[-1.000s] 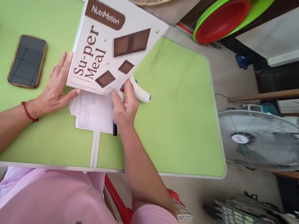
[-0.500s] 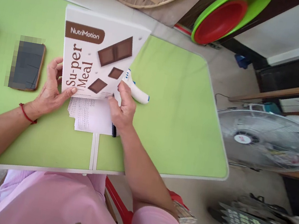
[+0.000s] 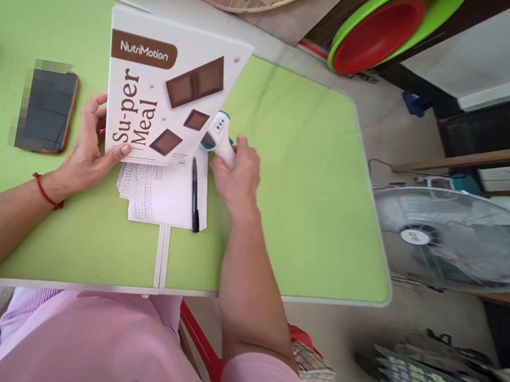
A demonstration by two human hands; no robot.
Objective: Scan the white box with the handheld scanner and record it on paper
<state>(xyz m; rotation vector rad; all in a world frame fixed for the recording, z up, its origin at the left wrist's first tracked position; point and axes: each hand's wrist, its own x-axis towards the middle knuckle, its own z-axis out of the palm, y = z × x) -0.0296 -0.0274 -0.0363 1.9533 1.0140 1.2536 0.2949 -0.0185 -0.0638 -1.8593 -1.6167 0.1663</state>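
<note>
The left hand (image 3: 83, 152) holds the white cardboard box printed with brown chocolate squares and the words "NutriMotion Su-per Meal" (image 3: 163, 94) by its lower left corner, thumb pressed on the printed front and fingers curled behind the edge, so that the box stands tilted on its lower edge on the light green desk (image 3: 293, 197). The right hand (image 3: 237, 178) is closed around the handle of a white and blue handheld thermometer (image 3: 219, 136), whose head with its small blue buttons points up and to the left, just beside the lower right corner of the box. Below the box a few white sheets covered in fine handwriting (image 3: 157, 191) lie flat on the desk, partly tucked under the box's lower edge. A black pen (image 3: 195, 194) lies along the right side of those sheets, near the right hand but apart from it. To the left of the left hand, a dark phone in a brown case (image 3: 48, 111) rests face up on the desk. Off the desk to the right stands a grey wire-caged floor fan (image 3: 461, 242).
</note>
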